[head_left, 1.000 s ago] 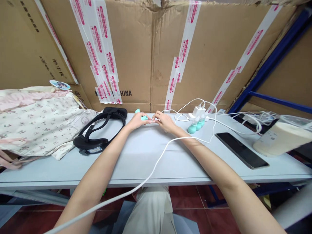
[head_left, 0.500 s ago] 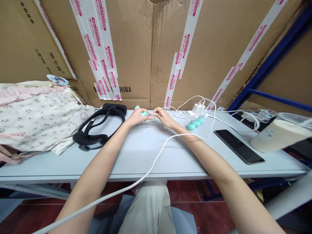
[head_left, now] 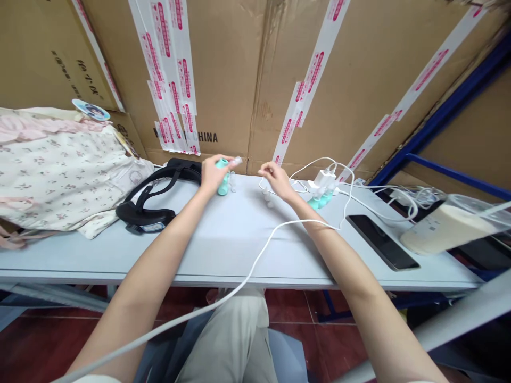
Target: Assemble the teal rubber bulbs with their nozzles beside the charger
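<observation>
My left hand (head_left: pixel 212 173) is raised over the back of the table, closed around a small teal bottle (head_left: pixel 221 163) whose clear end (head_left: pixel 236 160) points right. Just below it, another teal bottle (head_left: pixel 223 186) stands on the table, beside small clear pieces (head_left: pixel 233 182). To the right, my right hand (head_left: pixel 276 178) has its fingertips pinched together; whatever is between them, if anything, is too small to make out. Small clear pieces (head_left: pixel 269 200) lie under its wrist. Beyond my right forearm sit several teal bottles with clear tops (head_left: pixel 321 200), partly hidden by it.
A black head-strap device (head_left: pixel 146 217) and floral fabric (head_left: pixel 56 170) lie left. At right are a white charger (head_left: pixel 324 179), a phone (head_left: pixel 382 242) and a tilted drink cup (head_left: pixel 443 229). A white cable (head_left: pixel 255 263) crosses in front of my arms. Cardboard (head_left: pixel 223 64) backs the table.
My hands have moved apart, the left lifting away leftward with the bottle and the right shifting right. A standing teal bottle and clear pieces now show below the left hand. The view has shifted slightly.
</observation>
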Demonstrator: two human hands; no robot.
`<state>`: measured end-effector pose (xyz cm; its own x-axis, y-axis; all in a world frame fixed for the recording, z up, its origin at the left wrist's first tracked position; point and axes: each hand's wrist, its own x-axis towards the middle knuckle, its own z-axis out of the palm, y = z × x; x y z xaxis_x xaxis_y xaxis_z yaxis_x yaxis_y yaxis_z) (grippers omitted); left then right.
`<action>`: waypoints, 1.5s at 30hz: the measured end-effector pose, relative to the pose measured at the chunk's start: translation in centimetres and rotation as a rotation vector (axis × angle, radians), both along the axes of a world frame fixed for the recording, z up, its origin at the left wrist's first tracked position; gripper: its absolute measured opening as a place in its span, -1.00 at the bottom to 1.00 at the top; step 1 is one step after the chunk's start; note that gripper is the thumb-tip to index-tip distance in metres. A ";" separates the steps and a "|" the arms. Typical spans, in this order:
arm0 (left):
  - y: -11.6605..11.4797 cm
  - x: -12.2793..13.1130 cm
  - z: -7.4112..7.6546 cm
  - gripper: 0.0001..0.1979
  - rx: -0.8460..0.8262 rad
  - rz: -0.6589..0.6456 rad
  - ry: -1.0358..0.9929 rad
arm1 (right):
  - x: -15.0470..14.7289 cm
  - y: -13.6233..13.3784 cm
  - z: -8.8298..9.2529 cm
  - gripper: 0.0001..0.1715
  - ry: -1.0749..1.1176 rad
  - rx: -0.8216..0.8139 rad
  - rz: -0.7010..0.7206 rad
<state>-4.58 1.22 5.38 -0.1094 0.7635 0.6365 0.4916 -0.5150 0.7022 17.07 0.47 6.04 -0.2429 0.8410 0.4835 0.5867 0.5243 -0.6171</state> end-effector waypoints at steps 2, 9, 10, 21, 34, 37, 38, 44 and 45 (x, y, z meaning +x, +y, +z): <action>0.7 -1.5 0.1 -0.69 0.021 0.111 -0.125 | -1.5 -0.9 -1.0 -0.86 -0.362 0.062 0.033; 1.9 -3.2 -1.9 -0.71 -0.056 0.223 -0.168 | -3.4 -2.3 -2.0 -0.78 -0.773 0.066 0.027; 2.0 -3.1 -2.1 -0.70 -0.067 0.214 -0.165 | -3.2 -2.1 -1.9 -0.77 -0.764 0.063 0.008; 2.2 -3.2 -2.5 -0.65 -0.135 0.183 -0.148 | -5.2 5.4 -0.9 -0.74 -0.809 -0.120 -0.201; 2.2 -3.1 -2.4 -0.72 -0.197 0.204 -0.083 | -7.7 10.2 -2.2 -0.67 -0.797 -0.202 -0.310; 2.0 -3.0 -2.2 -0.73 -0.209 0.203 -0.085 | -7.7 10.3 -2.4 -0.68 -0.803 -0.211 -0.309; 2.0 -3.0 -2.2 -0.74 -0.212 0.202 -0.084 | -7.6 10.4 -2.4 -0.69 -0.802 -0.222 -0.310; 1.8 -2.9 -2.0 -0.76 -0.210 0.201 -0.078 | -7.2 10.4 -1.8 -0.71 -0.799 -0.261 -0.317; 1.7 -2.9 -2.0 -0.76 -0.207 0.202 -0.080 | -7.1 10.4 -1.8 -0.70 -0.795 -0.258 -0.315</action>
